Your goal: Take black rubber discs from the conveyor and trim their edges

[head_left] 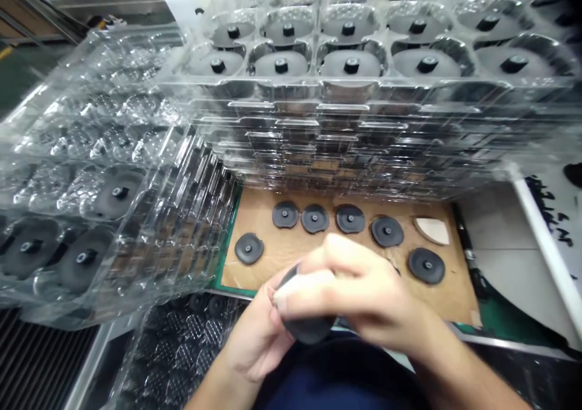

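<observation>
Low in front of my body, a dark rounded disc (311, 332) is held up off the bench. My left hand (259, 337) is closed around its left edge, thumb and fingers partly hidden. My right hand (364, 289) lies across its upper face with fingers bent and pressed together against it. Whether a small item sits under those fingertips is hidden. Beyond the hands, several similar dark discs, each with a short central stub, rest on brown cardboard (273, 264); one disc (248, 248) is at the left, another disc (426, 265) at the right.
A tall stack of transparent trays (318, 110) filled with discs rises at the back. Another tray stack (150, 240) stands left, holding a few discs in its top layer. A pale curved-edged piece (431, 230) lies right, near a white panel edge (545, 240). More trays (182, 343) sit lower left.
</observation>
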`<state>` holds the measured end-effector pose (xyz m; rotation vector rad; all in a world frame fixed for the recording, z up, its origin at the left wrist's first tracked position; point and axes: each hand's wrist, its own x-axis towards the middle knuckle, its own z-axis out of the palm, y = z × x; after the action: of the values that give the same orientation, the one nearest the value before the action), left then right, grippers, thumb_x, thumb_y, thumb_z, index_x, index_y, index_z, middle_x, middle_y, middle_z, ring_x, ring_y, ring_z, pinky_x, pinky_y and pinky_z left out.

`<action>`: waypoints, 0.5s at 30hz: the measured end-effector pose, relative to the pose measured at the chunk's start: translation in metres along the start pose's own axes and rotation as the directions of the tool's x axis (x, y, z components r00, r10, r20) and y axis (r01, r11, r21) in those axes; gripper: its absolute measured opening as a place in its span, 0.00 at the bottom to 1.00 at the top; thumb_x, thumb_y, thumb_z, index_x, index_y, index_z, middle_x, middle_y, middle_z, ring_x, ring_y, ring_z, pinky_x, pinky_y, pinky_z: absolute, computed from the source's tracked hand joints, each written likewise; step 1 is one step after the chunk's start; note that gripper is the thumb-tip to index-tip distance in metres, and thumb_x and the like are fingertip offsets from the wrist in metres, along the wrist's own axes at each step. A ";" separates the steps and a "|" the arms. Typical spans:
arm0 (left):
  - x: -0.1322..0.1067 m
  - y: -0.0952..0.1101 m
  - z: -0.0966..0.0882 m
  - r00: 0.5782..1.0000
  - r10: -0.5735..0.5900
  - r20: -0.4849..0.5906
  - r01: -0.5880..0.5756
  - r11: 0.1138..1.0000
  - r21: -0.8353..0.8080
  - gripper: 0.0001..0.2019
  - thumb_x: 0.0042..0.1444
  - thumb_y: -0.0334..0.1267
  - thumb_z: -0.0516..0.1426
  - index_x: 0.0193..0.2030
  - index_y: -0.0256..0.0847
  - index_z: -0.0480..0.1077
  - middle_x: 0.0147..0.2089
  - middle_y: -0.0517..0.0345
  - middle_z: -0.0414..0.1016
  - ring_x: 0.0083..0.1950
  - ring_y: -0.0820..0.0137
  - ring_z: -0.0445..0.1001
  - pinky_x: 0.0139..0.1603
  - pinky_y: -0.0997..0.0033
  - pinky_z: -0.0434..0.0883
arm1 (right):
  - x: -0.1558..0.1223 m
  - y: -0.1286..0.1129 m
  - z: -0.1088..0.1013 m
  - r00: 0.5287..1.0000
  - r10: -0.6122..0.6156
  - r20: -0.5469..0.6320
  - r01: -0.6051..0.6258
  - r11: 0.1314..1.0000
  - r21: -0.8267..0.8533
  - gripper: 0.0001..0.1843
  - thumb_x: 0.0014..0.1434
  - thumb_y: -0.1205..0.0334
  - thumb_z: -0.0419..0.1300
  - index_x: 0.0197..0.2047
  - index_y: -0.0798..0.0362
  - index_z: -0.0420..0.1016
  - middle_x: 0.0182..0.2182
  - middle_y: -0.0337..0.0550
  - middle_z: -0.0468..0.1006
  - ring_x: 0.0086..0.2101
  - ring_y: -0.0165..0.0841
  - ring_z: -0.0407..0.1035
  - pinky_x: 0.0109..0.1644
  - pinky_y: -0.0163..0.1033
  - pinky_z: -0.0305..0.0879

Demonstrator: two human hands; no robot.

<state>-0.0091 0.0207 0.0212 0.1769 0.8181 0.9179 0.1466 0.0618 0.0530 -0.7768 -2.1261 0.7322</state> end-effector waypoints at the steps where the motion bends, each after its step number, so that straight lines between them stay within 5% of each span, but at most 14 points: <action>1: -0.001 0.001 -0.003 1.000 -0.006 0.015 0.006 1.000 -0.006 0.26 0.40 0.36 0.68 0.49 0.38 0.73 0.46 0.53 0.79 0.45 0.63 0.76 0.45 0.72 0.72 | -0.001 0.007 0.002 0.999 0.043 -0.026 -0.042 0.998 0.050 0.15 0.64 0.71 0.49 0.41 0.51 0.77 0.32 0.42 0.77 0.33 0.29 0.68 0.38 0.34 0.65; 3: -0.003 0.001 -0.010 0.998 -0.016 0.053 0.018 0.999 -0.050 0.24 0.43 0.33 0.67 0.49 0.40 0.73 0.47 0.53 0.79 0.44 0.64 0.77 0.44 0.74 0.72 | -0.012 0.018 0.010 0.951 0.284 -0.123 -0.275 0.958 0.085 0.14 0.63 0.69 0.50 0.45 0.51 0.76 0.35 0.42 0.78 0.37 0.30 0.70 0.41 0.34 0.67; 5: -0.003 0.002 -0.016 0.996 -0.014 0.089 0.023 0.995 -0.102 0.23 0.44 0.32 0.66 0.49 0.43 0.73 0.48 0.55 0.79 0.46 0.64 0.78 0.47 0.73 0.72 | -0.035 0.025 0.023 0.827 0.535 -0.171 -0.519 0.845 0.131 0.12 0.63 0.64 0.53 0.46 0.49 0.76 0.39 0.42 0.79 0.39 0.32 0.72 0.42 0.35 0.68; 8: -0.002 0.001 -0.021 0.992 0.004 0.125 0.013 0.991 -0.133 0.24 0.40 0.38 0.68 0.48 0.43 0.74 0.47 0.55 0.79 0.47 0.65 0.77 0.49 0.74 0.71 | -0.077 0.030 0.046 0.681 0.728 -0.076 -0.712 0.683 0.164 0.13 0.61 0.58 0.54 0.44 0.50 0.77 0.42 0.44 0.80 0.41 0.36 0.74 0.42 0.38 0.71; 12: 0.001 0.002 -0.019 0.990 -0.012 0.143 0.029 0.992 -0.119 0.25 0.39 0.39 0.69 0.47 0.43 0.75 0.48 0.54 0.79 0.48 0.66 0.76 0.49 0.74 0.71 | -0.102 0.029 0.052 0.654 0.755 -0.039 -0.743 0.651 0.151 0.14 0.59 0.57 0.56 0.43 0.53 0.78 0.39 0.46 0.82 0.38 0.38 0.76 0.37 0.38 0.73; 15: 0.001 0.003 -0.013 0.982 -0.029 0.189 0.049 0.994 -0.100 0.24 0.39 0.36 0.69 0.47 0.42 0.75 0.47 0.54 0.79 0.46 0.65 0.77 0.48 0.72 0.71 | -0.083 0.014 0.028 0.685 0.710 -0.162 -0.697 0.704 0.135 0.12 0.62 0.59 0.54 0.46 0.48 0.75 0.42 0.41 0.80 0.40 0.35 0.74 0.39 0.36 0.70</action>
<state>-0.0195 0.0207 0.0132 0.1530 0.5965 0.8899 0.1728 0.0046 -0.0091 -1.6080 -1.5681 1.0485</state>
